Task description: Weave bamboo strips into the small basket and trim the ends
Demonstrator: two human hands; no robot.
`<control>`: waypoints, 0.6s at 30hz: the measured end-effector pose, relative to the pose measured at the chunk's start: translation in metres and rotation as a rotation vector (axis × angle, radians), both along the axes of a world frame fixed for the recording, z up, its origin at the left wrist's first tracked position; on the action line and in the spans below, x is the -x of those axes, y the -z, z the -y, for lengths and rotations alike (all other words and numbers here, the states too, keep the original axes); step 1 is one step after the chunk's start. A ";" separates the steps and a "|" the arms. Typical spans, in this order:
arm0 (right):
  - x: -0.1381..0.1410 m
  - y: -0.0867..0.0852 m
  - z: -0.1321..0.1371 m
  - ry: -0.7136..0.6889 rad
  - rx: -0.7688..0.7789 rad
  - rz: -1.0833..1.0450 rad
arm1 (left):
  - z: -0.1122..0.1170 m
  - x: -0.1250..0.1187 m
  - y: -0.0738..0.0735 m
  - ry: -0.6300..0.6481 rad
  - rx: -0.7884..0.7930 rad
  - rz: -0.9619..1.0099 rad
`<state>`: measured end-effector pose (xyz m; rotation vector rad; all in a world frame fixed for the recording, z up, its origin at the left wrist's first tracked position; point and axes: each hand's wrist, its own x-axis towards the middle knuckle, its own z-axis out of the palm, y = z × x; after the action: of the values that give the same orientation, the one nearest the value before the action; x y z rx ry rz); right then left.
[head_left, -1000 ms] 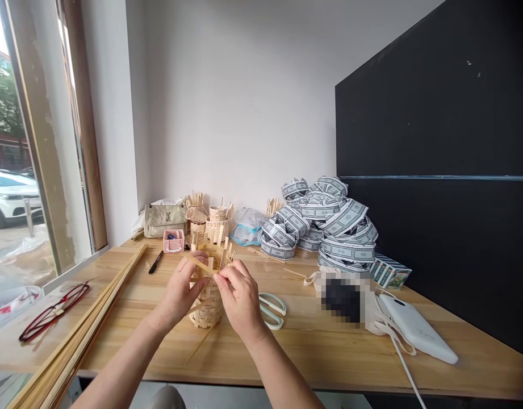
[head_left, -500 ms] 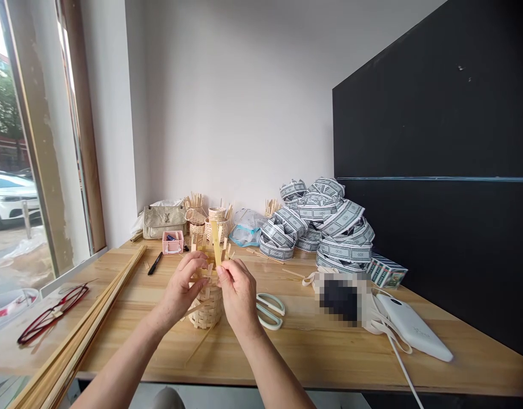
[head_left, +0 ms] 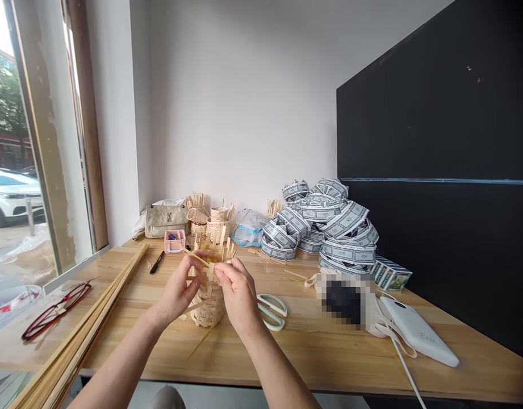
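A small woven basket of pale bamboo strips stands upright on the wooden table, its uncut stakes sticking up around the rim. My left hand curls round the basket's upper left side, thumb toward me and fingers behind the stakes. At the near rim, my right hand pinches a thin bamboo strip between thumb and forefinger. That strip slants up to the left, over my left fingers. Part of the rim is hidden behind both hands. White-handled scissors lie just right of my right hand.
Long bamboo strips run along the left, beside red glasses and a black pen. Behind stand a handbag, a pink box and finished baskets. Patterned ribbon rolls and a white power bank occupy the right.
The yellowish strip stood upright above the basket and now tilts over to the left, low across the rim. Both hands stay at the basket; the view has shifted slightly.
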<state>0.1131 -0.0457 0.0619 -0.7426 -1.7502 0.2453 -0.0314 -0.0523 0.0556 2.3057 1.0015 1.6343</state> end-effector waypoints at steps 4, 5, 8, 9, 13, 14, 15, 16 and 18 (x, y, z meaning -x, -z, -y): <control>0.000 -0.001 0.000 0.042 -0.039 0.043 | -0.002 0.009 0.007 0.083 -0.034 0.002; -0.001 -0.002 -0.001 0.050 -0.047 0.066 | -0.003 0.010 0.008 0.083 -0.055 -0.016; -0.003 -0.005 -0.001 0.068 -0.062 0.155 | -0.007 0.011 0.010 0.046 -0.116 -0.021; -0.004 -0.006 -0.001 0.070 -0.063 0.181 | -0.009 0.011 0.010 0.035 -0.132 -0.005; -0.007 -0.006 -0.003 0.063 -0.080 0.195 | -0.013 0.007 0.011 0.020 -0.169 0.062; -0.007 -0.006 -0.004 0.062 -0.087 0.185 | -0.013 0.007 0.011 0.016 -0.167 0.065; -0.007 -0.005 -0.004 0.063 -0.093 0.175 | -0.013 0.007 0.010 0.014 -0.159 0.063; -0.007 -0.004 -0.004 0.067 -0.097 0.166 | -0.013 0.007 0.010 0.017 -0.149 0.058; -0.006 -0.003 -0.005 0.070 -0.101 0.148 | -0.012 0.008 0.009 0.032 -0.137 0.060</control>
<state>0.1196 -0.0412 0.0646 -0.7625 -1.8578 0.0547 -0.0389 -0.0406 0.0465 2.3284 0.8606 1.8001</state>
